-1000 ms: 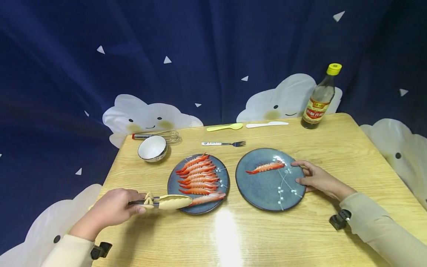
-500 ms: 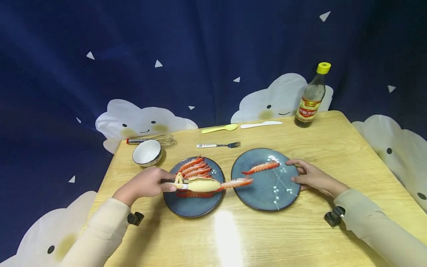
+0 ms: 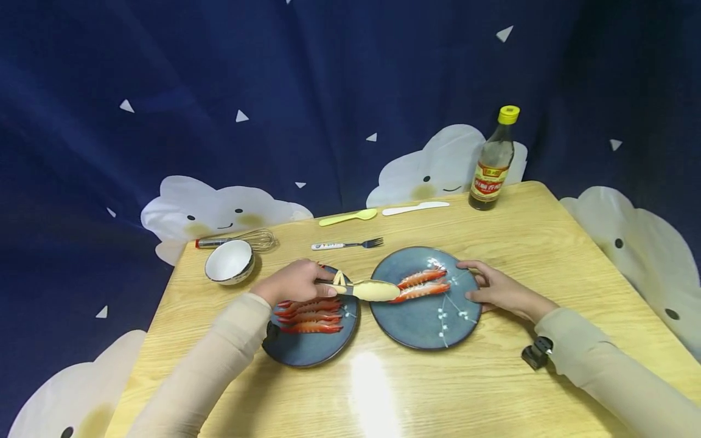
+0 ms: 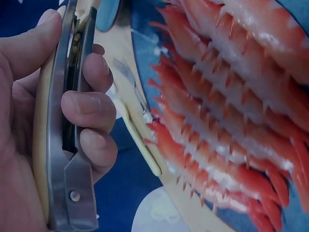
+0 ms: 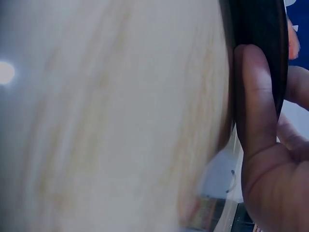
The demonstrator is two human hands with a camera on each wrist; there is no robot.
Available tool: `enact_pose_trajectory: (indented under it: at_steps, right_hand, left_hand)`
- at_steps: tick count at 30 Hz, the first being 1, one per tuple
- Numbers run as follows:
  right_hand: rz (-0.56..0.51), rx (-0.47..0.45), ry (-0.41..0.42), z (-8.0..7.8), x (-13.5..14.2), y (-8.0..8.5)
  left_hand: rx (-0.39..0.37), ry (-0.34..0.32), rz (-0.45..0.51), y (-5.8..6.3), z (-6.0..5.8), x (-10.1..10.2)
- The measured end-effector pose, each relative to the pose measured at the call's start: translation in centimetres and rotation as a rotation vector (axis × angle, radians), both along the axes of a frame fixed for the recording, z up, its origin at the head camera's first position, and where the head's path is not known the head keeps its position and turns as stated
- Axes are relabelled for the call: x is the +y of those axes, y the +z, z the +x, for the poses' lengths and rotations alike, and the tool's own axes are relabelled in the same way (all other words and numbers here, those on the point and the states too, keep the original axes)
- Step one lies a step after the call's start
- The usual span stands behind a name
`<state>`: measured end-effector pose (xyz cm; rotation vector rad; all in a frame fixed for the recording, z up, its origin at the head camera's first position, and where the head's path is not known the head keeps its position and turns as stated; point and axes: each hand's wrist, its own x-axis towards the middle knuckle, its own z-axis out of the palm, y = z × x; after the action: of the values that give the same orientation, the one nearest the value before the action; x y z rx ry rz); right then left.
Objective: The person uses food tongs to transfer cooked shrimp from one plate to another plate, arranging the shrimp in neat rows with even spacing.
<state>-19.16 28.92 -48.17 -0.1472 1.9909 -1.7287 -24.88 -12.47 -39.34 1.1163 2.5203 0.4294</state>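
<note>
One dark blue curtain (image 3: 328, 73), printed with white clouds, hangs along the far side, behind a pale wooden table (image 3: 465, 389). Side by side on the table, just apart, lie the blue left plate (image 3: 306, 353) and the right plate (image 3: 408, 325), of the same blue with a white sprig pattern. Near the far right corner a bottle (image 3: 490, 164) with a yellow cap stands upright. At the right plate's right side, the right hand (image 3: 501, 294) has thumb and fingers clamped on the rim. Over the left plate, the left hand (image 3: 298, 283) has its fingers curled round the handle of the tongs (image 3: 376, 291), whose pale head points right and reaches over the right plate's left rim. At the far left a white bowl (image 3: 230, 260) stands upright, with a whisk (image 3: 260, 239) lying just beyond it. Two shrimp (image 3: 424, 289) are side by side at the right plate; the nearer one's left end meets the tongs, though whether they grip it cannot be told. Others lie in a row on the left plate, some hidden by the left hand. Beyond the plates lie a fork (image 3: 372, 243), a white knife (image 3: 416, 208) and a yellow spoon (image 3: 347, 217).
</note>
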Motion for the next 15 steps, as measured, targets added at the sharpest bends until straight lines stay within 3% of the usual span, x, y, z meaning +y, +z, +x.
enact_pose_trajectory:
  at_steps: [8, 15]
  right_hand:
    - [-0.02, -0.018, 0.005, -0.1, -0.2, 0.1]
    - [-0.003, -0.019, -0.003, -0.1, -0.2, 0.2]
  left_hand:
    - [-0.029, 0.009, 0.015, -0.9, -0.5, 0.9]
    - [-0.012, -0.003, -0.026, -0.7, -0.3, 1.5]
